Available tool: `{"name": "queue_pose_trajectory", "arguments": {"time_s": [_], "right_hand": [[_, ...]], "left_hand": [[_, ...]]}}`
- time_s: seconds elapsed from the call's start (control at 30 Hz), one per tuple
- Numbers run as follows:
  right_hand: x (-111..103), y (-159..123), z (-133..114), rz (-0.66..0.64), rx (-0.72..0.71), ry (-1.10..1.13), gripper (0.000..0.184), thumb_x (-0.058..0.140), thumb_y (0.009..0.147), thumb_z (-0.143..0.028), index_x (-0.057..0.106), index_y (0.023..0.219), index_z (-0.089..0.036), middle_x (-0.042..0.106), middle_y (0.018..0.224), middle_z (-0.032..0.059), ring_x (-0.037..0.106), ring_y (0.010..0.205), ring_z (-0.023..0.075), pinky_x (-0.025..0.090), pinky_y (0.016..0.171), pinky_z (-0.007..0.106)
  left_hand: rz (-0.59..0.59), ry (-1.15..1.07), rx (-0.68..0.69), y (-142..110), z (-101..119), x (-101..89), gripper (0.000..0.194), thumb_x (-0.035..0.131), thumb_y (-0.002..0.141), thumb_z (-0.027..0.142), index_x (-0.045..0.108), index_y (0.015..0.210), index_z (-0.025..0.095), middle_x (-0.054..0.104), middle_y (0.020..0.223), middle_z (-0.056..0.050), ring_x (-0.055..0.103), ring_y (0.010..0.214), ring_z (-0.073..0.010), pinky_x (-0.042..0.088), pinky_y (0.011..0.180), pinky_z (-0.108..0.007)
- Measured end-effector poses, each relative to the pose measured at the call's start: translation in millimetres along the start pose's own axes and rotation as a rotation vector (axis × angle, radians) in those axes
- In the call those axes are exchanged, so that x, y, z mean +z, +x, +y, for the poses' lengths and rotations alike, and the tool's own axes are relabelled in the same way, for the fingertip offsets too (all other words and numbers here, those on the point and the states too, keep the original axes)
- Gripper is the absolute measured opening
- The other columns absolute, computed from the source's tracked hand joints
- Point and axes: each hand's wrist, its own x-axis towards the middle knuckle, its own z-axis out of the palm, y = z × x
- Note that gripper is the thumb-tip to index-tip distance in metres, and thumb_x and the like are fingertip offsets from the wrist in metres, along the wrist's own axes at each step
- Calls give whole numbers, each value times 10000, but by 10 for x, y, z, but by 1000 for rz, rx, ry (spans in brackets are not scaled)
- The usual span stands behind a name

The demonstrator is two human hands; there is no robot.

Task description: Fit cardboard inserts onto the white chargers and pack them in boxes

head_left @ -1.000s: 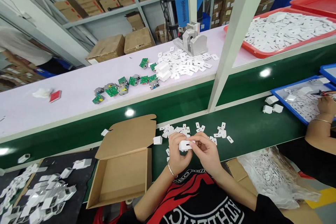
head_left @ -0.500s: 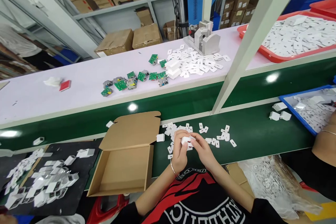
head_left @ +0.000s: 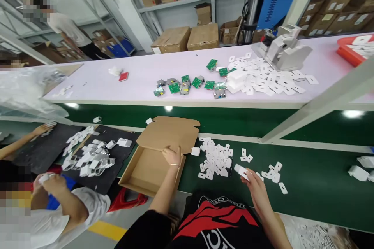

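My right hand [head_left: 254,183] grips a white plastic housing [head_left: 242,171], holding it above the green bench to the right of a loose pile of flat white plastic plates [head_left: 216,158]. My left hand [head_left: 172,155] is over the open cardboard box [head_left: 143,167], near the fold of its lid, with thumb and fingers apart and nothing visible in it. Whether it touches the cardboard I cannot tell. One white housing [head_left: 195,151] lies on the bench just right of the box, and another white piece [head_left: 149,121] sits behind the lid.
Black mats with white housings [head_left: 93,159] lie to the left, where a co-worker's hands [head_left: 52,183] hold a white piece. Green circuit boards [head_left: 174,88], white plates [head_left: 263,78] and a metal fixture [head_left: 288,48] stand on the raised shelf. A slanted post [head_left: 306,118] rises at right.
My hands have parted: the left moved over the cardboard box, the right moved right with the white housing. The view has turned left, bringing co-workers into sight.
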Motion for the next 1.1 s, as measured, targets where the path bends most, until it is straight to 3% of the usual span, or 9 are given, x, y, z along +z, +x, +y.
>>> {"name": "queue_pose_trajectory", "arguments": {"time_s": [0.07, 0.17, 0.27, 0.37, 0.43, 0.53, 0.67, 1.1], "right_hand": [[-53, 42, 21, 28, 49, -19, 637, 898, 578, -694, 790, 953, -190, 780, 994, 71, 702, 872, 252, 605, 790, 347], [-71, 90, 8, 30, 83, -54, 598, 895, 599, -671, 792, 936, -187, 773, 944, 63, 709, 849, 247, 614, 765, 333], [-47, 135, -39, 31, 77, -87, 564, 890, 621, -652, 790, 936, -194, 767, 903, 53, 711, 830, 240, 622, 751, 328], [-19, 183, -76, 33, 60, -103, 536, 878, 636, -653, 789, 921, -208, 765, 884, 50, 716, 832, 251, 634, 742, 345], [-2, 207, -83, 42, 68, -90, 519, 880, 629, -653, 791, 889, -212, 765, 872, 51, 716, 831, 254, 638, 736, 348], [22, 215, -65, 53, 110, -74, 516, 901, 601, -638, 800, 864, -206, 765, 856, 54, 709, 833, 248, 635, 731, 329], [60, 180, -43, 35, 117, -97, 525, 909, 602, -631, 806, 890, -204, 766, 849, 44, 698, 822, 227, 625, 723, 298], [144, 122, 26, -19, 118, -136, 514, 909, 615, -632, 767, 875, -212, 741, 804, 24, 706, 790, 220, 619, 701, 305]], "left_hand": [[-24, 109, -76, 209, -228, 43, 719, 565, 938, 412, 357, 1548, 93, 430, 1533, -311, 342, 1528, -449, 292, 1197, -703], [-163, 238, -116, 417, -395, 209, 965, 743, 779, 444, 340, 1594, 122, 278, 1692, -291, 146, 1617, -466, 127, 1260, -716], [-333, 295, -82, 554, -449, 397, 1046, 805, 706, 450, 367, 1619, 188, 236, 1746, -215, 105, 1641, -426, 86, 1286, -684], [-409, 333, -26, 573, -451, 529, 1033, 825, 709, 389, 382, 1633, 254, 232, 1759, -172, 117, 1646, -404, 80, 1285, -689], [-383, 372, 0, 516, -437, 590, 970, 773, 787, 341, 351, 1655, 246, 192, 1767, -183, 105, 1649, -395, 74, 1280, -702], [-282, 438, 27, 391, -431, 657, 774, 547, 950, 236, 295, 1682, 221, 179, 1768, -181, 118, 1654, -357, 70, 1285, -703], [-160, 469, 62, 260, -497, 692, 709, 326, 991, 97, 283, 1688, 222, 216, 1761, -159, 150, 1652, -329, 66, 1294, -699], [43, 382, 101, 206, -642, 683, 735, 360, 973, 13, 377, 1649, 301, 273, 1752, -126, 200, 1643, -309, 93, 1307, -663]]}}
